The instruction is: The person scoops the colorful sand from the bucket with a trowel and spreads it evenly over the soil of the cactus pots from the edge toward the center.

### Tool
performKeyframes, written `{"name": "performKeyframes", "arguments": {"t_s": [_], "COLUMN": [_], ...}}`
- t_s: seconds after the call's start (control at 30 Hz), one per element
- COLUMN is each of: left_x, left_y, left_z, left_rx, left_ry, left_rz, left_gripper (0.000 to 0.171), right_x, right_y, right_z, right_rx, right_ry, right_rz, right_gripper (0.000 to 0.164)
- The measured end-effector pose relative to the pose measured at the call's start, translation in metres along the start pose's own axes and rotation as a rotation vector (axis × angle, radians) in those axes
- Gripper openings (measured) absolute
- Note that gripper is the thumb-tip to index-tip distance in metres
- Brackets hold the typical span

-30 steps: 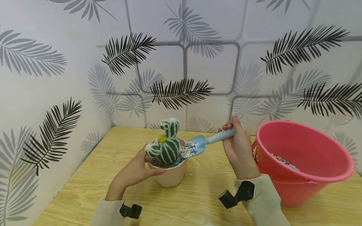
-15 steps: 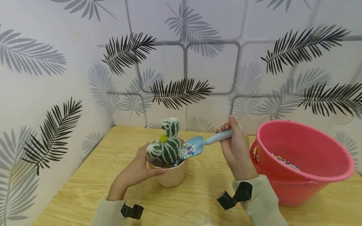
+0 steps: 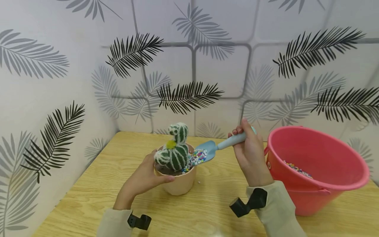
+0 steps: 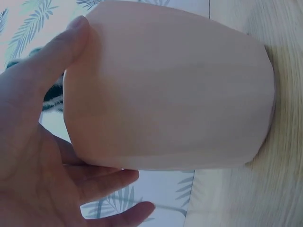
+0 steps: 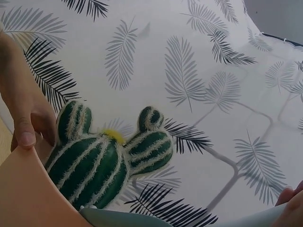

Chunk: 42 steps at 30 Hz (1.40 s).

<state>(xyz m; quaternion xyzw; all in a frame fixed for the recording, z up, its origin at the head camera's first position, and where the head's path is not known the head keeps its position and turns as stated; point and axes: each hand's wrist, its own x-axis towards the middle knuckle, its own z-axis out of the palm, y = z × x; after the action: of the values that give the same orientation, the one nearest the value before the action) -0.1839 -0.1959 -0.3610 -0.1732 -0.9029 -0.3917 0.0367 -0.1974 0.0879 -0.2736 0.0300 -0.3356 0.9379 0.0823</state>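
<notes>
At pot (image 3: 179, 185) rim | left hand (image 3: 145, 178), trowel (image 3: 229, 143) | tabletop (image 3: 217, 189) gap to bucket (image 3: 311, 197)

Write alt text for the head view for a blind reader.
A right hand holds a blue trowel of colorful beads at the rim of a pale pot. The left hand grips the pot, which holds a striped cactus; a pink bucket stands at right.

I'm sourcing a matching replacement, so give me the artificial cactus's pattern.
The artificial cactus has fuzzy white stripes on dark green, clearest in the right wrist view.
</notes>
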Motion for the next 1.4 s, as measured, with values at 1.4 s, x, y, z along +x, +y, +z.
{"name": "performKeyframes", "arguments": {"t_s": [1.4], "left_x": [-0.002], "left_y": [0.006], "left_z": [-0.002], "left_rx": [-0.036], "left_ry": [-0.044], "left_rz": [-0.119], "left_gripper": [0.113], "right_x": [0.005], "right_y": [0.018], "right_z": [0.015], "right_rx": [-0.292], "right_ry": [-0.074], "right_rz": [-0.132], "right_gripper": [0.033]}}
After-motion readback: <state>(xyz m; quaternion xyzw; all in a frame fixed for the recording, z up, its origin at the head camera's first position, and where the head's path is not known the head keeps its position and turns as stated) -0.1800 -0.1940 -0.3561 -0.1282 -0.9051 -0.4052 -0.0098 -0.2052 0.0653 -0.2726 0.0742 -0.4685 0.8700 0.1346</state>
